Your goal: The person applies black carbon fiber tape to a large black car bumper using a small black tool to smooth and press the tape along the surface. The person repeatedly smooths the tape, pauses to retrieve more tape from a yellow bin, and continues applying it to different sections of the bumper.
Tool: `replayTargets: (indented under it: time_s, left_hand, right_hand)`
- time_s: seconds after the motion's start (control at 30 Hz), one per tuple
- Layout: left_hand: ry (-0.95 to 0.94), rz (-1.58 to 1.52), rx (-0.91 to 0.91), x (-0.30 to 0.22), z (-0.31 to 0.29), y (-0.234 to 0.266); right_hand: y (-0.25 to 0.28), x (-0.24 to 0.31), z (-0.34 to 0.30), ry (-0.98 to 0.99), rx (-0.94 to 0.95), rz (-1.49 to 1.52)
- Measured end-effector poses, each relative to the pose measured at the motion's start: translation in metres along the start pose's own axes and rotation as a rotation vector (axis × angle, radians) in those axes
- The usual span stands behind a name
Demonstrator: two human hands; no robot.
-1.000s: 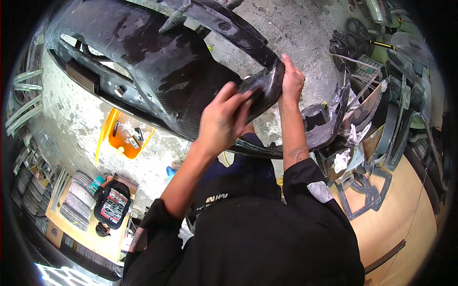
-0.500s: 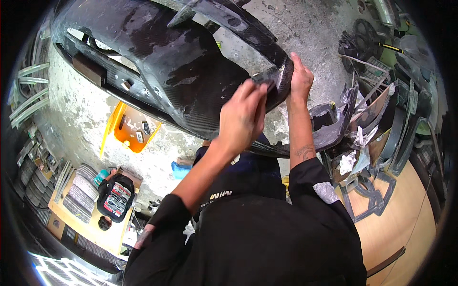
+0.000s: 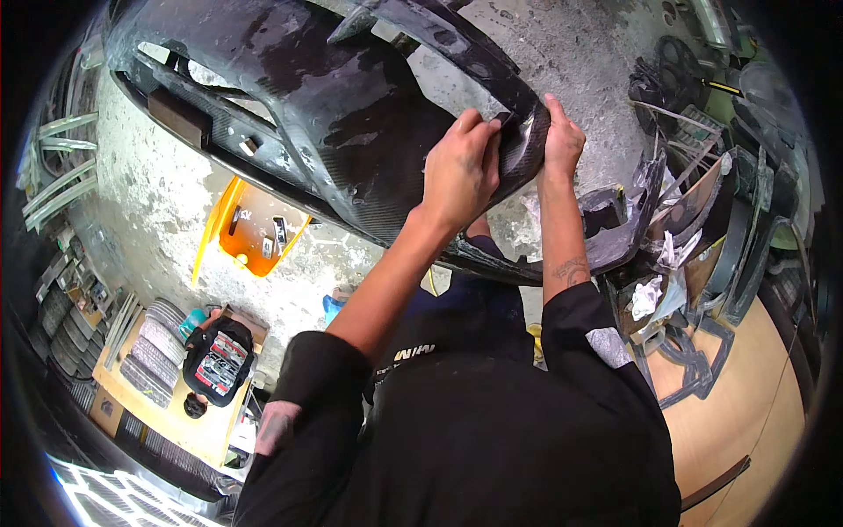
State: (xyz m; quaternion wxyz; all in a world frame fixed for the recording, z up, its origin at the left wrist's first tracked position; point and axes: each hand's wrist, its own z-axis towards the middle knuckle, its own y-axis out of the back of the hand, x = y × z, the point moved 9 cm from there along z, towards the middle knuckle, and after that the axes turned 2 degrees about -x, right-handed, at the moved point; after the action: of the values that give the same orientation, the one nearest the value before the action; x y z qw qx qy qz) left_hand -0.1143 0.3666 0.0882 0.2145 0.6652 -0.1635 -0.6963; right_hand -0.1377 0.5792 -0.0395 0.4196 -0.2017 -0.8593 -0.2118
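Observation:
A large black car bumper [image 3: 351, 114] with a carbon-weave surface and open slots fills the upper middle, tilted down to the right. My left hand [image 3: 461, 171] is closed near its right end, fingers bent and pinched together. A small dark flat piece [image 3: 503, 117], perhaps sandpaper, shows at its fingertips against the bumper; most of it is hidden. My right hand [image 3: 562, 145] grips the bumper's right end, thumb up along the outer edge and fingers mostly behind it. Beside the left fingertips is a greyish, scuffed patch [image 3: 525, 132].
An orange tray-like part [image 3: 255, 237] holding small items lies on the floor at left. Another person [image 3: 219, 356] is by a wooden table [image 3: 167, 426] with rolls. At right, black moulded parts [image 3: 606, 228] and crumpled paper [image 3: 645, 299] crowd beside a wooden board [image 3: 738, 413].
My left hand, blurred half a second ago, has shifted slightly right and up along the bumper's end. The bumper and my right hand sit slightly farther right in view.

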Motion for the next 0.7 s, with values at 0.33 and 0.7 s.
replayTargets:
  time_s: [0.33, 0.7]
  left_hand:
    - [0.089, 0.002, 0.033, -0.008, 0.002, 0.002]
    - [0.070, -0.021, 0.095, -0.018, -0.015, 0.005]
  right_hand:
    - [0.010, -0.003, 0.025, 0.116, 0.037, -0.092]
    - [-0.052, 0.074, -0.006, 0.520, 0.370, -0.857]
